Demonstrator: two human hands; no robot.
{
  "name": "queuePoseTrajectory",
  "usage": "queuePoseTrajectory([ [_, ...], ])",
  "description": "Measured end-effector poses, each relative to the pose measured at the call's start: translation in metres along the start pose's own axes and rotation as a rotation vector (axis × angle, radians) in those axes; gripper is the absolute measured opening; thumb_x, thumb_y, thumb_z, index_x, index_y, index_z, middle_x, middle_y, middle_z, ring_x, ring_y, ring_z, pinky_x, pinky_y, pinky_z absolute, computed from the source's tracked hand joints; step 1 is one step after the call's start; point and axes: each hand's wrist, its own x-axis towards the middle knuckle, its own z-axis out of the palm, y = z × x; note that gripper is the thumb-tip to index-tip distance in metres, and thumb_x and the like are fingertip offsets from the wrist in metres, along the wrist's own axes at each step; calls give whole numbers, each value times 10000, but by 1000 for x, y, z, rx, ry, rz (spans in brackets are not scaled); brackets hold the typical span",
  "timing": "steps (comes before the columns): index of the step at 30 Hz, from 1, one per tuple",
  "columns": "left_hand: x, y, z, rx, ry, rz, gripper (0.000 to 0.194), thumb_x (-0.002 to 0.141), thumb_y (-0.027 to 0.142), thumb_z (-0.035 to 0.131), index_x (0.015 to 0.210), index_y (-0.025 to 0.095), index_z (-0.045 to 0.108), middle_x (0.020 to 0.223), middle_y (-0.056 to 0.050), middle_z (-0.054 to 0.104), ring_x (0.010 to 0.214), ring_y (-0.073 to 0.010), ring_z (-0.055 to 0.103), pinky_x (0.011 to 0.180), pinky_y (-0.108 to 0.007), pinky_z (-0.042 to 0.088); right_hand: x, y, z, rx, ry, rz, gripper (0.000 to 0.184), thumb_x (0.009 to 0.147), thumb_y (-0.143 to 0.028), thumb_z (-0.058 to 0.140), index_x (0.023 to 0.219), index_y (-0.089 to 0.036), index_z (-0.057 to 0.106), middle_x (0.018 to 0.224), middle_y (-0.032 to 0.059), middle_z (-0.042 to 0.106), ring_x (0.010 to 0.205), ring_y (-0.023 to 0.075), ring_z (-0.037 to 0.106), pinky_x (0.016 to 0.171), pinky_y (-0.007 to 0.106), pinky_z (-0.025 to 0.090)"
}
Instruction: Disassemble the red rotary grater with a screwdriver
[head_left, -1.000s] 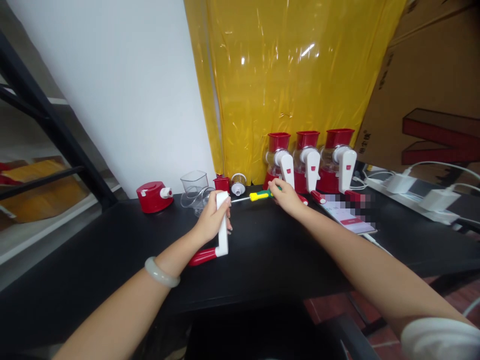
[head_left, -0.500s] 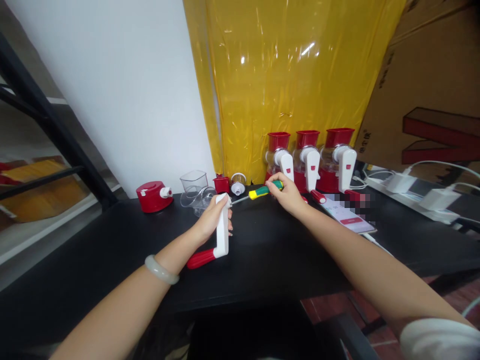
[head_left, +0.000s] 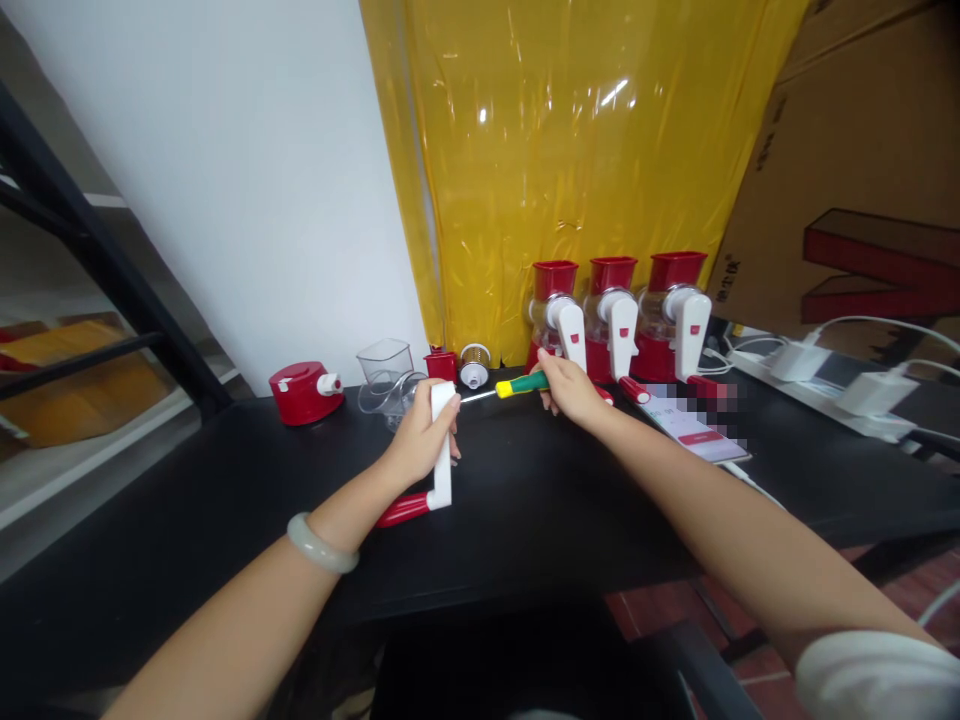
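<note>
My left hand (head_left: 417, 438) is closed around the upper part of a white crank handle (head_left: 443, 470), whose red grip (head_left: 406, 510) points left, low over the table. My right hand (head_left: 568, 388) holds a screwdriver (head_left: 525, 383) by its green and yellow handle. The metal shaft runs left to the top of the crank handle; my left thumb and the handle's side hide where the tip meets it. Just behind my left hand are a clear plastic hopper piece (head_left: 384, 368), a small red part (head_left: 441, 364) and a metal-mesh drum (head_left: 475, 367).
A round red base (head_left: 304, 392) sits at the left on the black table (head_left: 225, 490). Three red and white hand-crank graters (head_left: 677, 320) line the back right. Near them lie a phone (head_left: 697, 430) and a power strip (head_left: 832, 395) with plugs and cables.
The crank handle has turned a little, its white face now flatter toward me. My left thumb lies across its top end. The screwdriver has levelled slightly, and my right hand's fingers have shifted on it.
</note>
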Motion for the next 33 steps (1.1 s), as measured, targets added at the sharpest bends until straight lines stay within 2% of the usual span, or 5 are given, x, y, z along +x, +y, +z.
queuePoseTrajectory([
  [3,-2,-1,-4,180,22,131,362,958,518,533,1180,259,412,697,35,587,464,-197,629,479,-312,525,1,1,2,-32,-25,147,531,960,-647,402,663,-214,476,406,-22,469,320,105,399,379,249,299],
  [6,-2,-1,-6,160,49,138,360,938,495,584,1166,255,444,680,25,608,449,-202,622,479,-303,501,1,3,5,-5,-25,199,497,941,-615,476,641,-220,452,403,-34,433,331,103,377,377,249,263],
  [14,3,-6,-4,10,2,19,355,939,533,551,1123,272,397,719,52,576,435,-180,615,417,-288,505,5,14,6,108,-25,23,448,847,-648,574,727,-227,481,478,-67,433,402,100,383,414,240,279],
  [25,5,0,1,-263,-31,-204,474,854,630,613,1042,283,353,682,92,557,429,-149,589,383,-311,553,5,15,2,90,-23,-115,376,842,-592,584,843,-221,526,510,-76,465,458,110,424,474,238,309],
  [33,3,2,1,-343,-64,-352,460,860,632,614,1020,272,378,706,72,573,453,-147,600,410,-313,564,9,19,4,217,-7,-81,288,821,-499,627,853,-228,534,624,-51,531,516,106,473,510,240,363],
])
